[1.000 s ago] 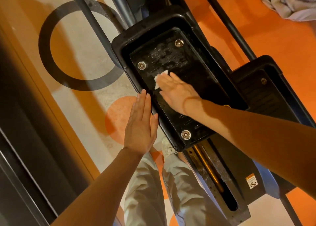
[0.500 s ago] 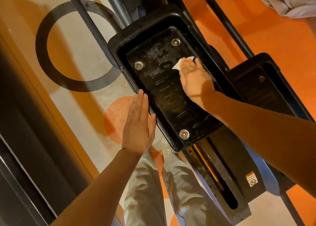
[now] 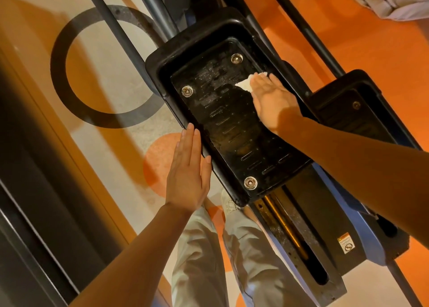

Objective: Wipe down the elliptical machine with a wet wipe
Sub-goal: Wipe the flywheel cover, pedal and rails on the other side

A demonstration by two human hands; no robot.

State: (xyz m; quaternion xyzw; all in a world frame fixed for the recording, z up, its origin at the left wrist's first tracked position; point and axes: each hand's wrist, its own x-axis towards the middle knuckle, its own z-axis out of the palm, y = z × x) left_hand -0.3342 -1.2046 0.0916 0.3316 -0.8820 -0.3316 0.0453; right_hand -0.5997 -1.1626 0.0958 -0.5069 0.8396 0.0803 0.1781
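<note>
The right hand (image 3: 271, 100), entering from the right edge of the frame, lies flat with straight fingers on the white wet wipe (image 3: 243, 84) and presses it against the floor of the black foot pedal (image 3: 222, 125), just right of the frame's centre, toward the pedal's upper right wall. Only a crumpled corner of the wipe shows beyond the fingertips; the rest is hidden under the palm. This grip is released: nothing is curled round the wipe.

The left hand (image 3: 188, 174), at lower centre, is also flat and released, fingers straight and together, lying along the outer left edge of the pedal; whether it touches the rim cannot be told.

Three round bolts (image 3: 187, 91) show in the pedal's corners; the fourth corner is covered by the right forearm. A second pedal (image 3: 348, 102) sits at the right, partly hidden by that arm. A small warning sticker (image 3: 346, 244) at the lower right carries an orange band and a prohibition symbol, its writing too small to read. A crumpled cloth (image 3: 394, 0) is cut off at the upper right corner.
</note>
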